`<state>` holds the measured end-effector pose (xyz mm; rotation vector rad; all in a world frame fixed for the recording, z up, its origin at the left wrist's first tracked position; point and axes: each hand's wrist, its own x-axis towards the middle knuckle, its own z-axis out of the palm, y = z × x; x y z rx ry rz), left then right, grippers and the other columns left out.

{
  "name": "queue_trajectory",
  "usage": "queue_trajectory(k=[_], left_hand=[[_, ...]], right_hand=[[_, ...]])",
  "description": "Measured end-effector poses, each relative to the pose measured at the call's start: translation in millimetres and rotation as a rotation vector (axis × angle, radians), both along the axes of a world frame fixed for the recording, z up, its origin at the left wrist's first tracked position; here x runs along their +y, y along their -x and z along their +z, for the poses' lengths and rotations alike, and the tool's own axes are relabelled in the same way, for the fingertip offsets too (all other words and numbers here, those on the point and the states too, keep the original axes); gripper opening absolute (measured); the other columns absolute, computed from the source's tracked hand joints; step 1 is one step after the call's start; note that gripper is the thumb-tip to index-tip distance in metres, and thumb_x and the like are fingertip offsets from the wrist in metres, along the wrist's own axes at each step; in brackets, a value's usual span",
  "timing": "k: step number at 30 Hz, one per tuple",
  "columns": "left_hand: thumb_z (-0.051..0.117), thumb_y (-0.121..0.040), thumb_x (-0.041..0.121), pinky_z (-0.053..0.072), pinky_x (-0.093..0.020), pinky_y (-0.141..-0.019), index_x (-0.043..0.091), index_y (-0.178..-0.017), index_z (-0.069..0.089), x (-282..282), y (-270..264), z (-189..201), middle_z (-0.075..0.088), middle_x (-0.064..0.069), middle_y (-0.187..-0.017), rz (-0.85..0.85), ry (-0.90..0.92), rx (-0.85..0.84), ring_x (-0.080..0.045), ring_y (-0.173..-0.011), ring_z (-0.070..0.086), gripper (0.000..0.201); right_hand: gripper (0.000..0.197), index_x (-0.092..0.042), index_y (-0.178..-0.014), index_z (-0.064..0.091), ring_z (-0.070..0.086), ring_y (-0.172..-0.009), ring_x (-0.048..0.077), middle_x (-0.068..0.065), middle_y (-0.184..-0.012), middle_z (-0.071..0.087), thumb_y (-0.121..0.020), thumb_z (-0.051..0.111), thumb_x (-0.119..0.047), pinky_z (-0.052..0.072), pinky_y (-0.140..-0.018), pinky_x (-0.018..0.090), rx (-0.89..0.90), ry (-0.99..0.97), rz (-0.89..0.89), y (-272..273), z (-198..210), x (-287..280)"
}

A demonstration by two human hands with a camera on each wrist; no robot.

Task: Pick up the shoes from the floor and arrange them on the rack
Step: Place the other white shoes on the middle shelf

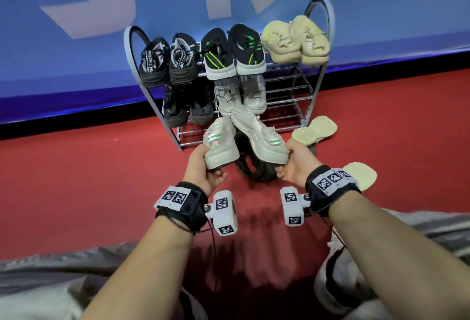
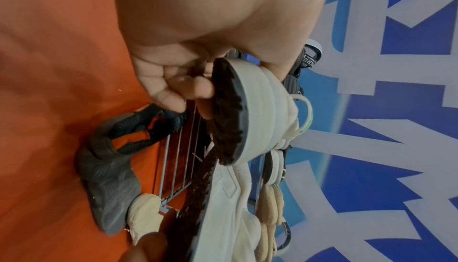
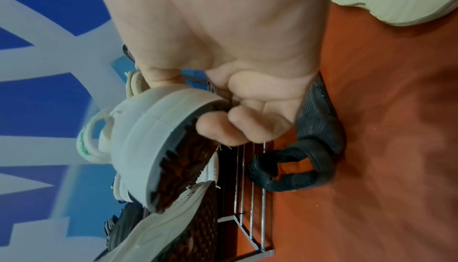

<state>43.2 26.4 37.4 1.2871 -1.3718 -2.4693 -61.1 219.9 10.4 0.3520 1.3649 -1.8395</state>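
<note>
Two white sneakers with brown soles are held up in front of the metal shoe rack (image 1: 302, 95). My left hand (image 1: 203, 167) grips the heel of the left white sneaker (image 1: 220, 144), its fingers curled under the sole (image 2: 228, 113). My right hand (image 1: 292, 164) grips the heel of the right white sneaker (image 1: 259, 136) the same way (image 3: 153, 144). Both shoes point toward the rack's lower shelf. The top shelf holds black, black-and-green and cream pairs; the middle shelf holds a dark pair and a white pair.
Two cream shoes (image 1: 315, 130) (image 1: 361, 174) lie on the red carpet at the right of the rack. A dark grey shoe (image 1: 254, 169) lies on the floor under my hands. A blue banner wall stands behind the rack. My knees fill the bottom of the head view.
</note>
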Motion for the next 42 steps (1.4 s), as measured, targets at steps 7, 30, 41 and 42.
queue_trajectory(k=[7,30,41,42], left_hand=[[0.046,-0.084,0.025,0.04,-0.024,-0.056,0.02,-0.078,0.056,7,22,2,0.047,0.002,-0.064,-0.117,0.03,0.075,-0.012,-0.045,0.032,0.013],[0.046,-0.094,0.021,0.046,-0.027,-0.059,0.02,-0.097,0.056,37,181,-24,0.057,0.004,-0.078,-0.422,0.063,0.095,-0.011,-0.062,0.053,0.011],[0.048,-0.095,0.018,0.05,-0.031,-0.059,0.018,-0.099,0.057,40,263,-47,0.058,0.002,-0.08,-0.414,0.078,0.012,-0.012,-0.07,0.055,0.01],[0.047,-0.095,0.017,0.05,-0.031,-0.059,0.018,-0.097,0.056,39,268,-50,0.057,0.002,-0.079,-0.407,0.077,0.003,-0.012,-0.07,0.055,0.009]], right_hand=[[0.017,-0.02,-0.077,0.05,0.032,-0.043,0.013,-0.003,-0.06,0.044,-0.086,0.037,-0.023,0.023,-0.046,0.02,-0.001,0.076,-0.114,22,5,13],[0.024,-0.012,-0.111,0.047,0.039,-0.051,0.017,0.005,-0.078,0.045,-0.089,0.039,-0.019,0.035,-0.047,0.019,-0.039,0.095,-0.269,165,-9,45],[0.023,-0.013,-0.108,0.051,0.04,-0.05,0.016,0.003,-0.079,0.048,-0.09,0.037,-0.019,0.033,-0.043,0.019,-0.035,0.081,-0.216,235,-33,40],[0.023,-0.013,-0.106,0.052,0.039,-0.05,0.016,0.003,-0.078,0.048,-0.09,0.038,-0.018,0.032,-0.044,0.019,-0.042,0.087,-0.221,238,-35,38]])
